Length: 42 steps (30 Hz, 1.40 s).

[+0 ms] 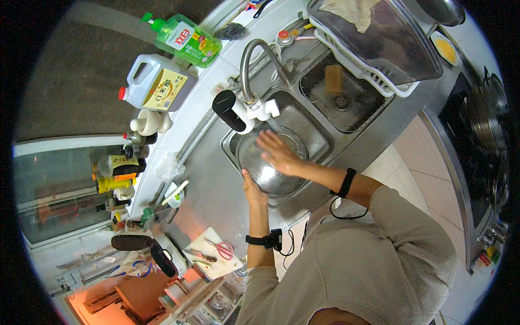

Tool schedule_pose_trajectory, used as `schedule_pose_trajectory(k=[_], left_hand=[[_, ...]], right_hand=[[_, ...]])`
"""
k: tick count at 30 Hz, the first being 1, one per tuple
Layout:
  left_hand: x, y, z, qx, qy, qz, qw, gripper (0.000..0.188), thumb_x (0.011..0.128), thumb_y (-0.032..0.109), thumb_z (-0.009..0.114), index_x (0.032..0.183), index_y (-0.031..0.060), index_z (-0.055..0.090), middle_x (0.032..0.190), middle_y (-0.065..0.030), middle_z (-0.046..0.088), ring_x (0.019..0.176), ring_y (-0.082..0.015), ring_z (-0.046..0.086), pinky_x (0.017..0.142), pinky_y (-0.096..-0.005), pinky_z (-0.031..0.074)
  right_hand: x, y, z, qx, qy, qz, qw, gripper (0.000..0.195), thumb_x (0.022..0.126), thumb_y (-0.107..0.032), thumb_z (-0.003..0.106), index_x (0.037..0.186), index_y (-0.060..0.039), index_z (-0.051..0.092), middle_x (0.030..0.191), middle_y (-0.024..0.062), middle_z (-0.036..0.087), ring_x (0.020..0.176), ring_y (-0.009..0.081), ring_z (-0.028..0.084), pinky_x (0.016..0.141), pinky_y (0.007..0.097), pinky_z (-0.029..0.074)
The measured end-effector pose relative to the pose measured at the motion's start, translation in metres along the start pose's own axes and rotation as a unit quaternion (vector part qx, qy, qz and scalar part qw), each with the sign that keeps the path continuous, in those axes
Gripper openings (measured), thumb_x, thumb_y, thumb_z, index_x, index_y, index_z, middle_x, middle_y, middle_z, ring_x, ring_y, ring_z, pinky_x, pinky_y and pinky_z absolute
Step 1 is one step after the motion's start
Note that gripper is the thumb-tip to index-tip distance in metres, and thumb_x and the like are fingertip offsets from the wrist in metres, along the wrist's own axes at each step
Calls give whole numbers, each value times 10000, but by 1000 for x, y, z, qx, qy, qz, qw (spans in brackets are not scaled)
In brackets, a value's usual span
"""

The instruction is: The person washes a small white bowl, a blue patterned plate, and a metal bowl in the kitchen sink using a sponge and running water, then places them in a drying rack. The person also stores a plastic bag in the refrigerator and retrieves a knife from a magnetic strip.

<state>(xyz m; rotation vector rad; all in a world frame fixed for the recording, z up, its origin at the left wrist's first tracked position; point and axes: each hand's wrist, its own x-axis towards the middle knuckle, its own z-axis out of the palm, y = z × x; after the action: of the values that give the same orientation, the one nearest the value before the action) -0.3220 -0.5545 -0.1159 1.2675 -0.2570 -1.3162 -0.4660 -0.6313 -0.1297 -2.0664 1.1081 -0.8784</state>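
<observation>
A round stainless-steel basin (280, 184) with a dotted pattern on its surface sits tilted in the left bowl of the metal sink (327, 142). My left hand (255, 190) grips its near-left rim, the thumb over the edge. Over the basin my right hand (280, 155) is spread flat, fingers apart and slightly blurred; whether the palm touches the metal I cannot tell. Just above the fingertips hangs the curved faucet (245, 69), fitted with a black and white filter unit (231, 110). Water seems to run below its white outlet, partly hidden by the hand.
In the right sink bowl (345, 103) lies a yellow-brown sponge (334, 80). A white dish rack (367, 77) with a dark translucent lid stands beyond. Dish soap (189, 40) and a vinegar jug (158, 83) line the ledge. A cutting board (213, 254) holds scissors (224, 249) and knives.
</observation>
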Motion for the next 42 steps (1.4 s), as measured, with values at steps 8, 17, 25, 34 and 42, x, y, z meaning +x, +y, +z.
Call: schedule_pose_trajectory(k=[8, 17, 25, 34, 42], left_hand=[[7, 5, -2, -92, 45, -12, 995, 540, 979, 447, 365, 1334, 41, 398, 1328, -106, 459, 1182, -266, 476, 1005, -426, 390], [-3, -14, 10, -95, 73, -37, 992, 531, 965, 444, 416, 1271, 12, 447, 1217, -102, 523, 1127, -260, 504, 976, -425, 416], [-13, -8, 11, -117, 78, 8, 990, 582, 960, 470, 410, 1318, 10, 411, 1323, -112, 469, 1182, -268, 471, 1014, -420, 372], [-35, 3, 12, -37, 105, 49, 993, 598, 947, 454, 463, 1276, -44, 429, 1228, -143, 527, 1098, -270, 539, 950, -391, 429], [-41, -1, 32, 101, 152, 55, 982, 499, 908, 454, 554, 1019, -32, 583, 929, -95, 594, 831, -183, 551, 789, -334, 459]], right_hand=[[-52, 34, -44, 70, -64, -114, 989, 464, 914, -195, 525, 1354, -89, 421, 1437, 123, 350, 1347, 297, 293, 1100, 415, 257], [-16, 76, -45, 29, 10, 179, 983, 421, 892, -317, 580, 1177, -10, 541, 1189, 228, 483, 1170, 389, 424, 962, 446, 367], [-23, 143, -29, 54, 91, 211, 972, 329, 906, -283, 558, 1087, -11, 516, 913, 224, 604, 853, 401, 588, 747, 451, 456], [8, 190, -107, -110, 55, 257, 959, 519, 952, -419, 370, 911, 25, 636, 827, 267, 629, 763, 451, 607, 695, 494, 487], [22, 210, -141, -190, 52, 264, 944, 528, 951, -417, 366, 996, 47, 615, 868, 276, 631, 769, 413, 629, 724, 499, 509]])
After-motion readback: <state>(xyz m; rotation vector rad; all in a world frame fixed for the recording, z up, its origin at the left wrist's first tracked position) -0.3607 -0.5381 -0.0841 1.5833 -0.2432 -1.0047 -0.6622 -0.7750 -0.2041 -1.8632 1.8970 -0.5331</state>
